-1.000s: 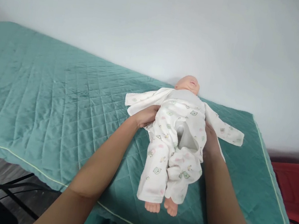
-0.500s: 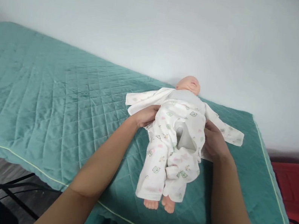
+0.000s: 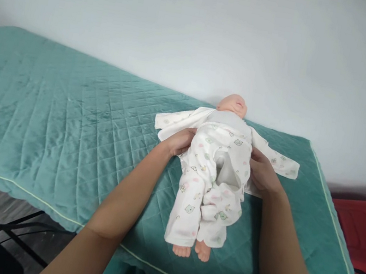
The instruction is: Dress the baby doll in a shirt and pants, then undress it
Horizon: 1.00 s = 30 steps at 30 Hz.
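- Pink plastic doll: face-up on green quilted cover.
- White printed cloth trousers: up past doll's waist.
- White printed cloth jacket: front open.
- Left hand, right hand flanking doll: fingers half-curled, hold unclear.

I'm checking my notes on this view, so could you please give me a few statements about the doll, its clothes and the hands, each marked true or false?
1. The doll lies on its back, head nearest the wall. True.
2. Both feet are hidden. False: they stick out below the trousers.
3. The left hand and the right hand are at opposite sides of the trousers. True.
4. The quilted cover beneath the doll is red. False: it is green.
5. Both sleeves lie spread out to the sides. True.
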Available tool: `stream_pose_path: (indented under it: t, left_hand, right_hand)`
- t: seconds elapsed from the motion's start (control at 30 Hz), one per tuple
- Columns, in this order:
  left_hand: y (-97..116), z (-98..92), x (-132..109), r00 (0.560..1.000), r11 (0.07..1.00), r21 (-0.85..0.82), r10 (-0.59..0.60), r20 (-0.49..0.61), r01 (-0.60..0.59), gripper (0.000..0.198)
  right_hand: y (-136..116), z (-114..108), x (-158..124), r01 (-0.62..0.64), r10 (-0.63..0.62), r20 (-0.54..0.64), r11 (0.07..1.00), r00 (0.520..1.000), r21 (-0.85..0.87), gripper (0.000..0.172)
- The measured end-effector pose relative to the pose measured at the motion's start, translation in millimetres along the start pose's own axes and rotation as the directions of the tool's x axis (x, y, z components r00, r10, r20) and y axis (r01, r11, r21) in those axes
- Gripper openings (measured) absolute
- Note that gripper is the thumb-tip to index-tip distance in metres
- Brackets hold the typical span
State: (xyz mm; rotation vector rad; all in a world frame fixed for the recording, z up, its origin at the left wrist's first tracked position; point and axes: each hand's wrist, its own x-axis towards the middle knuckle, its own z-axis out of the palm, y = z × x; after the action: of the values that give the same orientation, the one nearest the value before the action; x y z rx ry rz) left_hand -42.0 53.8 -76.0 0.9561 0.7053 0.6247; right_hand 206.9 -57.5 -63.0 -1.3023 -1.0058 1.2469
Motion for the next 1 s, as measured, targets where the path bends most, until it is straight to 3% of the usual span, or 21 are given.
stream_pose_path:
  t: [0.13,0.3,0.63,0.83,1.0]
  left_hand:
    - [2,1.2,-2,1.000,1.000,0.015,0.000,-0.015,0.000,0.016]
    - [7,4.0,-6,0.999,0.998,0.048,-0.036,-0.018,0.037,0.019]
    - [2,5.0,-4,0.999,0.999,0.044,-0.020,0.032,0.018,0.037]
    - [1,7.5,-3,1.000,1.000,0.002,-0.011,0.006,0.011,0.026]
    - [3,12.7,-4,1.000,0.999,-0.040,-0.003,0.005,0.003,0.017]
  right_hand:
    - [2,0,1,0.042,-0.042,-0.005,0.999,0.999,0.000,0.036]
    - [0,-2,1,0.007,-0.008,0.062,1.000,0.998,0.025,0.041]
    - [-3,3,-4,0.009,-0.010,0.025,0.999,1.000,0.054,0.053]
    - [0,6,-3,0.038,-0.037,-0.015,0.998,0.999,0.055,0.058]
    - [0,15,-2,0.065,-0.062,-0.101,0.997,0.993,0.035,0.045]
